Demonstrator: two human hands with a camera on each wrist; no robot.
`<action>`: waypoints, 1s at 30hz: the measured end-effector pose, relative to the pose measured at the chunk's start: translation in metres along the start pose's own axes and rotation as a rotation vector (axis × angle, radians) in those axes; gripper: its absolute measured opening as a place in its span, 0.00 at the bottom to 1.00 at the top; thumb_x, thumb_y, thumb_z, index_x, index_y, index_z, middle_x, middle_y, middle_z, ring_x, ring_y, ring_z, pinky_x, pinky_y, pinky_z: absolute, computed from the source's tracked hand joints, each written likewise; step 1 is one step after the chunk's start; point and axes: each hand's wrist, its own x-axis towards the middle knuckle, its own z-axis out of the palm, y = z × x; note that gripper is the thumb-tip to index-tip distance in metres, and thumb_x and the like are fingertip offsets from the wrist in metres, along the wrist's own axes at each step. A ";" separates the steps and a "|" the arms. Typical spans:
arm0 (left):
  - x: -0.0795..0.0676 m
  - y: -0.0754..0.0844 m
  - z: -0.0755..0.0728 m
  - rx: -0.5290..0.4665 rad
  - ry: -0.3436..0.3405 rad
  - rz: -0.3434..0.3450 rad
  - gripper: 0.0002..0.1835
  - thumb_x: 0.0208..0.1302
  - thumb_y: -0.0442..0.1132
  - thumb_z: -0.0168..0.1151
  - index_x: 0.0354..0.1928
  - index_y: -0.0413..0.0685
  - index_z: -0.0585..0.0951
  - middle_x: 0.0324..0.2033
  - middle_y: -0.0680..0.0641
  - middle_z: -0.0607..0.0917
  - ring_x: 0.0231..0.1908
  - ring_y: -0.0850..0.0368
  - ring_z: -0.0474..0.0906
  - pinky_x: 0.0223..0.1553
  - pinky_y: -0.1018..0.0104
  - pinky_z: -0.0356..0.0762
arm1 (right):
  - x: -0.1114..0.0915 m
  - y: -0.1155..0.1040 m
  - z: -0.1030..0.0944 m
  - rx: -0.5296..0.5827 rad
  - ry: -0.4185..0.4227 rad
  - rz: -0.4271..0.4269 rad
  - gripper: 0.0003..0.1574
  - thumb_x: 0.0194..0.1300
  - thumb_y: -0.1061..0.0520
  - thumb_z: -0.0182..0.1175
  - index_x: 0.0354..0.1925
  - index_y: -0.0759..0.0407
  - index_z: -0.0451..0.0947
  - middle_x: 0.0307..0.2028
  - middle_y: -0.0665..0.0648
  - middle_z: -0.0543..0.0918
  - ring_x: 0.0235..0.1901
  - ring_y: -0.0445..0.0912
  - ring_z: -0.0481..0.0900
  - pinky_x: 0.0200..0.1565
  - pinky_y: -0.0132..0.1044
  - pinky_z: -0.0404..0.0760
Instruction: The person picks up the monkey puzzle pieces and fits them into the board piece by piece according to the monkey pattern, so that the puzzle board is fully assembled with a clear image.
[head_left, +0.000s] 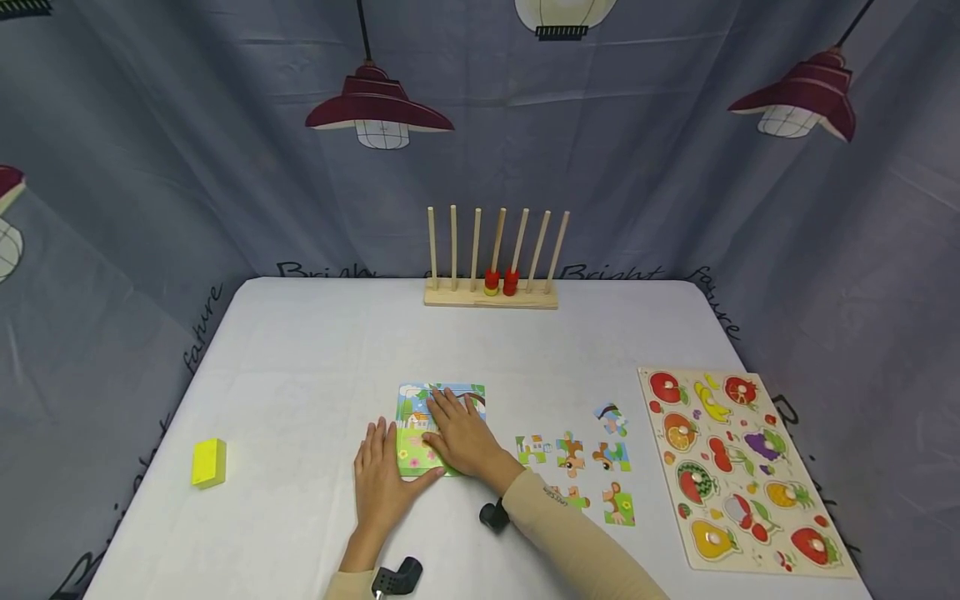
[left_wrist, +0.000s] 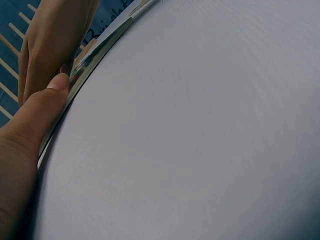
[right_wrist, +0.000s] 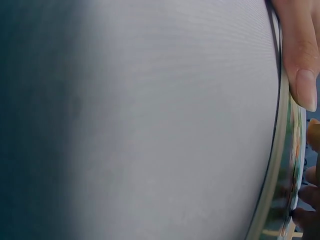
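**Two flat hands frame a jigsaw board on the white worktop**

The worktop (head_left: 322, 358) carries a wooden fruit board (head_left: 722, 482) at its right side, well apart from the hands, likely set there to leave room at the middle. At the far edge stands a seven-rod stacking stand (head_left: 465, 297), beyond the reach of either hand.

Near the middle lies the jigsaw board (head_left: 414, 442), seemingly placed there so that both hands meet over it. The left hand (head_left: 386, 475) has its fingers straight just beside the left edge, its thumb spread along the near edge, probably as a brace against sliding. The right hand (head_left: 467, 433) is laid across the right half, fingers straight, apparently pressing down. So the board lies between the hands, partly under the right one; neither grip visibly pinches anything, and what the right palm covers is hidden.

A yellow block (head_left: 208, 463) sits far to the left. Loose jigsaw pieces (head_left: 618, 506) lie right of the board, presumably spread so each picture shows. Red rings (head_left: 510, 283) sit on two middle rods.
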 end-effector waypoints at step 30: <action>-0.001 0.000 0.003 -0.013 0.043 0.008 0.60 0.35 0.73 0.62 0.64 0.37 0.61 0.67 0.37 0.59 0.68 0.41 0.49 0.65 0.46 0.46 | -0.111 0.127 -0.049 0.311 0.424 0.520 0.32 0.62 0.50 0.55 0.61 0.60 0.64 0.50 0.64 0.76 0.52 0.60 0.71 0.53 0.59 0.64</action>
